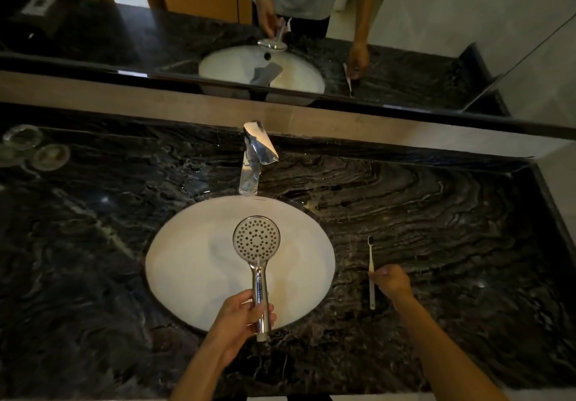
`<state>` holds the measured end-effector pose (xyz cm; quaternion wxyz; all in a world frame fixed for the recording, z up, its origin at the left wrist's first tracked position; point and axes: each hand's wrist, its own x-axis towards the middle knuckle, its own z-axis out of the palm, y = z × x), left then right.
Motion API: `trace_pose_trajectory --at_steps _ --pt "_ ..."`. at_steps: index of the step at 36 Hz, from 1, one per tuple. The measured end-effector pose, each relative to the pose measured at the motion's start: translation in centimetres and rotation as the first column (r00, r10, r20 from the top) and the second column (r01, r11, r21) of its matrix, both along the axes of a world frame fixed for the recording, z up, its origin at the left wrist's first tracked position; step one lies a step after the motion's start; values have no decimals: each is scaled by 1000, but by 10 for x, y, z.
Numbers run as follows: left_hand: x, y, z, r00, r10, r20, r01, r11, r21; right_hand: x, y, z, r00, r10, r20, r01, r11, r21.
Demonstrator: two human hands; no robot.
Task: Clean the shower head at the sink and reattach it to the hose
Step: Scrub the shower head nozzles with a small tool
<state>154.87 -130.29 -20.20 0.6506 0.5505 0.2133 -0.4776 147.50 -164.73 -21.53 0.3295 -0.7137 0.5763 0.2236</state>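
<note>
Shower head (256, 238) sits upright over the white sink (187, 276), spray face toward you. Your left hand (241, 316) wraps its fingers around the chrome handle low down. Your right hand (391, 280) rests on the dark marble counter (452, 213), fingertips pinching the toothbrush (371, 263) mid-handle.

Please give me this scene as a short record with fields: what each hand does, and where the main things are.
left hand: grips shower head by its handle, over sink, nozzle face up
right hand: pinches toothbrush lying on countertop, right of sink
faucet: behind sink, no water visible
hose: not in view
</note>
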Motion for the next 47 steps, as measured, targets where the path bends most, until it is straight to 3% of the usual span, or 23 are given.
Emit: trace_pose_trajectory --at_steps 5,8,11,14,17,20,23,29,33,35,39,42,47 --pt "-6 -2 -7 1000 -14 11 14 1000 8 3 2 -4 984 164 -65 -163 986 19" --pt "-7 -4 -7 1000 -20 15 20 1000 17 0 5 -6 960 277 -42 -277 961 -8" --pt "-6 -6 -3 999 -42 24 42 999 16 0 9 -6 957 288 44 -288 957 -25" --pt "-3 -8 0 998 -65 11 65 998 14 6 18 -2 969 110 222 -129 989 76" --pt "-2 -10 1 997 -72 -9 72 997 13 10 33 9 897 -269 350 99 895 434" --pt "-3 -10 2 998 -51 -24 51 999 -3 9 47 22 864 -300 404 3 805 593" --pt "-4 -9 4 999 -11 -40 10 1000 -12 11 61 33 817 -284 501 -114 773 624" --pt "-6 -8 10 999 24 -48 -26 999 -42 31 87 54 832 -138 537 -253 767 589" --pt "-6 -8 16 999 30 -46 -32 998 -50 49 98 66 773 176 610 -448 831 328" --pt "-7 -10 21 999 30 -42 -33 998 -62 58 104 68 744 226 629 -485 830 276" --pt "-10 -14 26 999 29 -37 -32 997 -74 70 113 65 729 253 637 -512 818 261" --pt "-11 -18 28 999 41 -30 -42 997 -60 76 115 60 721 214 659 -456 863 217" --pt "-14 -21 29 998 53 22 -52 998 -31 81 119 51 685 340 644 -394 917 -64"
